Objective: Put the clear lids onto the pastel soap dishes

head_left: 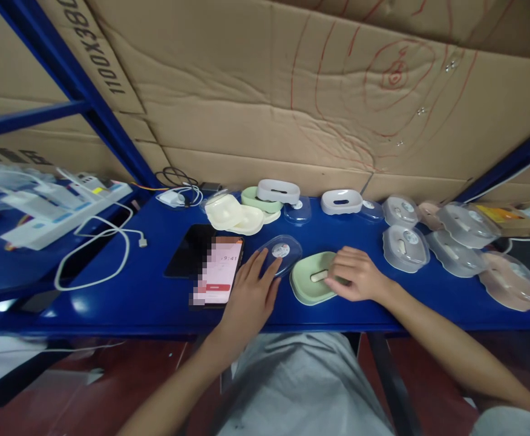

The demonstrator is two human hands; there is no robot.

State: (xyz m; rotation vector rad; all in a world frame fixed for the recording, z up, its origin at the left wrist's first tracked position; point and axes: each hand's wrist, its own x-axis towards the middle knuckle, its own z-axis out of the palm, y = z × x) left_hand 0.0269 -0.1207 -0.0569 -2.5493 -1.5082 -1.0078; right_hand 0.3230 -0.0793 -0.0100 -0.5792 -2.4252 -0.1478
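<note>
Green dish [305, 290] seen on blue table [147, 303], between the hands, nearer the right. Hands held apart: clear lid [288, 255] touched by left hand [250, 297], fingers spread; right hand [356, 275] curled over dish's right side, beside pale piece [318, 277]; grip can't be told.

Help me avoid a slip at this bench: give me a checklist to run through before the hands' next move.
1. Green dish on the blue table, inside its front edge: ok.
2. Clear lid off the dish: ok, it lies to the left, with fingers of the left hand over it.
3. Cream piece settled in the dish: cannot tell, the right hand is at its end.
4. Room between left hand and phone: not ok, they are very close, perhaps touching.
5. White cable plug away from both hands: ok, it lies off to the left.
</note>
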